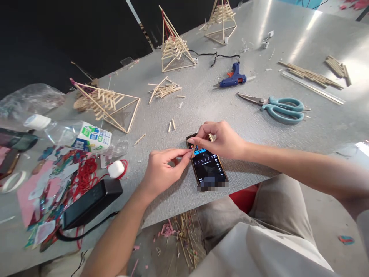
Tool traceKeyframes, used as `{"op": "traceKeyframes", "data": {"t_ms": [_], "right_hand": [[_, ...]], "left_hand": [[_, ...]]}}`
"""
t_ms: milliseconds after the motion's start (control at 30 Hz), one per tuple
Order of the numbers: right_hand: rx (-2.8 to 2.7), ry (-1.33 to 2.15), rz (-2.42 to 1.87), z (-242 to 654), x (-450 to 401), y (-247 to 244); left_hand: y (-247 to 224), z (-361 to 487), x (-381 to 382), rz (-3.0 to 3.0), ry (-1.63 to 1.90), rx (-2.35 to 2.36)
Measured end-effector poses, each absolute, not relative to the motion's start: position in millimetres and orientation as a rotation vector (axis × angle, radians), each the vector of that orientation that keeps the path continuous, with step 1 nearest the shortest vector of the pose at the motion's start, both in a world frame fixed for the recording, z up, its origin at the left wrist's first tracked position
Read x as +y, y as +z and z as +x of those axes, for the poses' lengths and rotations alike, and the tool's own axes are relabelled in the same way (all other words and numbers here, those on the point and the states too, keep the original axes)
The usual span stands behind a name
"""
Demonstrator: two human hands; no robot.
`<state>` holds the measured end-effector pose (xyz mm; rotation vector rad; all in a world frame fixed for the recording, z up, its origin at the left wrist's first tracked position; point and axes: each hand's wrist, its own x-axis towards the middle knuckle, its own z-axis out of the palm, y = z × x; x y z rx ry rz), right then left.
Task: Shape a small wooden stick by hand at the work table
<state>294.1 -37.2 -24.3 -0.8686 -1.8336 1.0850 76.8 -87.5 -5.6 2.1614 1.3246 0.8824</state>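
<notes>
Over a smartphone (208, 169) with a lit screen, my left hand (167, 167) and my right hand (219, 137) meet fingertip to fingertip. Both pinch a short wooden stick (193, 150), mostly covered by the fingers. Two more short stick pieces (172, 125) lie just beyond the hands, and another cut piece (140, 139) rests farther left. A pile of short sticks (165, 90) sits farther back. To the left of it, a wooden stick pyramid frame (111, 105) lies on its side.
A blue glue gun (235, 77) and teal-handled scissors (284, 109) lie right of centre. Longer sticks (311, 75) are at far right. Two upright stick pyramids (175, 48) stand behind. A plastic bottle (72, 132), red cord (86, 175) and a black device (92, 202) crowd the left.
</notes>
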Motion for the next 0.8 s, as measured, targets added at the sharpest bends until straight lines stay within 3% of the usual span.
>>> {"op": "traceKeyframes", "data": {"t_ms": [267,800], "right_hand": [[-1.864,1.006,-0.843,293.2,-38.4,-28.0],[-1.852,1.213,-0.772,296.2,-36.4,-23.3]], "left_hand": [[-9.8,75.2,-87.7,2.315,0.898,1.282],[-5.2,73.6,-87.8,2.251,0.870,1.280]]}}
